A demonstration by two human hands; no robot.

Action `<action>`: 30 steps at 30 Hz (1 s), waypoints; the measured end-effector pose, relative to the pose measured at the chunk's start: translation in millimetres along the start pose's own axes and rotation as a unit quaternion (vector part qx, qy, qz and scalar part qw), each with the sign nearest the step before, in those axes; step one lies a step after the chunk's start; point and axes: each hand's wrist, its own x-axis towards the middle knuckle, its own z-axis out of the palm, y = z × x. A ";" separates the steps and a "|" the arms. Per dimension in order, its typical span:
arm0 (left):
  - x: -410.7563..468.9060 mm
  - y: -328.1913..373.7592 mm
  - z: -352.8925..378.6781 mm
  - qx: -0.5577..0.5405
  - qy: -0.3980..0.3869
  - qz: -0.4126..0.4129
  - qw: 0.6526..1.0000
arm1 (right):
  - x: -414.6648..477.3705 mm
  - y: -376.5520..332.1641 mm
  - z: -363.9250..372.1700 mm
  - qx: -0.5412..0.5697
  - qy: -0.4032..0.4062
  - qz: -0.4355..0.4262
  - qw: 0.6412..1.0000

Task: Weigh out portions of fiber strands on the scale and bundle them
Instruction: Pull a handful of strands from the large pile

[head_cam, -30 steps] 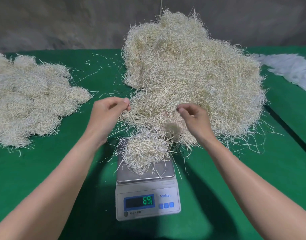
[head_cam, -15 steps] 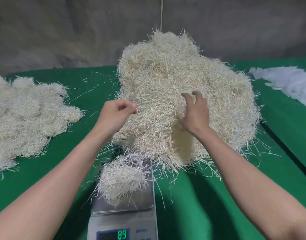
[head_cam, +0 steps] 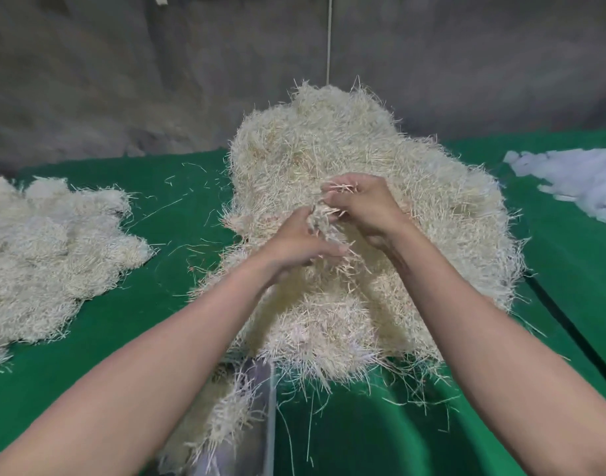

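Two hands meet over the heap [head_cam: 346, 142]. The right hand [head_cam: 367, 207] is curled tight round a tuft [head_cam: 332, 214] of strands. The left hand [head_cam: 300, 249] is raised to the same tuft from below, but its fingers are blurred, so whether anything is gripped by it cannot be told. No single long axis can be read, as the tuft's strands stick out several ways.

The scale [head_cam: 262, 393] lies nearer the person than the hands, low and a little left, so the tuft would have to be drawn back and down. The left hand is judged the nearer.

Counted are one tuft, one heap and one scale with one portion [head_cam: 226, 417] on it. One pale pile [head_cam: 47, 255] lies well apart at the left, and one white heap [head_cam: 569, 180] at the far right.
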 end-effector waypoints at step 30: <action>78.1 42.2 -40.4 -0.209 0.071 -0.001 0.975 | 35.8 20.1 -3.8 -0.151 0.018 -0.087 0.985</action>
